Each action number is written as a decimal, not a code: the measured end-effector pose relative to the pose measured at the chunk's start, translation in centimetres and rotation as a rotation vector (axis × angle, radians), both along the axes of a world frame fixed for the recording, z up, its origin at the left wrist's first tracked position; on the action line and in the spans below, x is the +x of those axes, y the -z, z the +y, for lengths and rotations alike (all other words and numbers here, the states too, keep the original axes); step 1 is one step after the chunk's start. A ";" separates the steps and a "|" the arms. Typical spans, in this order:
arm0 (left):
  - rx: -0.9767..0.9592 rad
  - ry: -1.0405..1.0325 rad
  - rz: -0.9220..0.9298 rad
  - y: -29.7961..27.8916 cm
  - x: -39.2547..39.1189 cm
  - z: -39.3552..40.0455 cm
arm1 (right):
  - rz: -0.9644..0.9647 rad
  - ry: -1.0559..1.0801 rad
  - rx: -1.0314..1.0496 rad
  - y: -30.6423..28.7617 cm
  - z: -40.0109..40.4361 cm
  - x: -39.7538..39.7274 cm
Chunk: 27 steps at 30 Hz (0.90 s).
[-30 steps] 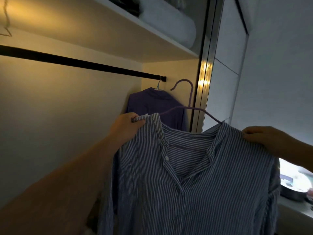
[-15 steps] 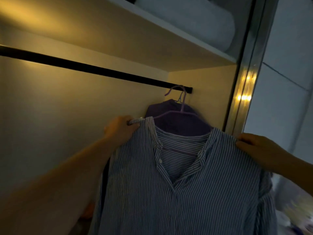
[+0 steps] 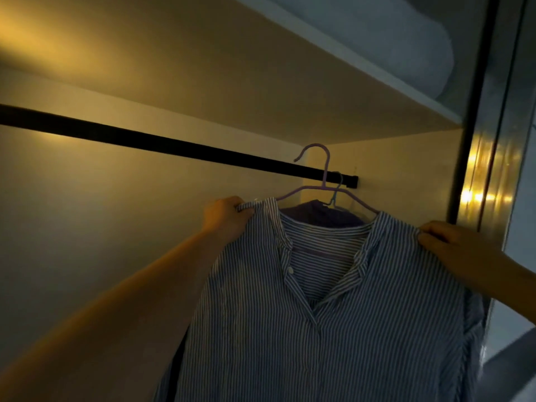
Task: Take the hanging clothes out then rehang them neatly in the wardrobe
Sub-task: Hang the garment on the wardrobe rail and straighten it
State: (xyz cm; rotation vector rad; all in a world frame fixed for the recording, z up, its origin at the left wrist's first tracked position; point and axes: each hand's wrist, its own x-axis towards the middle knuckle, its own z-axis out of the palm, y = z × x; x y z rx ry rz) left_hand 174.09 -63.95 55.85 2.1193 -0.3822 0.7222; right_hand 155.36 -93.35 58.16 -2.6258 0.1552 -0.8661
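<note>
shirt (image 3: pixel 333 314): fine blue-and-white vertical stripes, white button at the placket; its hanger (image 3: pixel 326 181) pale lilac. garment (image 3: pixel 322 216) behind, at 12 o'clock of the collar: plain dark purple, on a light blue hanger hook (image 3: pixel 336 192). rail (image 3: pixel 150 142) black; wardrobe wall (image 3: pixel 87 227) cream, lit amber; folded bedding (image 3: pixel 400 44) at 1 o'clock, white.

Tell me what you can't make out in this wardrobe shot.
- Purple garment, head view: mostly hidden behind the striped shirt.
- Striped shirt's hem: cut off by the bottom edge.
- Purple hanger hook: whether it is over the rail or just in front is unclear.
- Rail's left end: cut off by the left edge.
</note>
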 end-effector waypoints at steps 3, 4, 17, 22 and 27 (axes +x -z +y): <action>0.008 0.025 -0.001 -0.3 3.4 -0.6 | 0.001 0.050 0.010 -0.5 0.1 2.6; 0.003 0.037 0.002 -0.4 4.3 -0.8 | 0.002 0.072 0.009 -0.6 0.3 3.3; 0.012 -0.009 0.030 -1.4 13.3 -3.5 | -0.046 0.166 -0.004 -1.9 -1.7 12.8; 0.007 0.026 0.040 -1.4 16.6 -5.2 | -0.054 0.171 -0.013 -1.5 -3.3 15.7; -0.028 0.101 0.063 0.0 19.7 -6.7 | -0.039 0.204 -0.044 -0.5 -4.5 17.9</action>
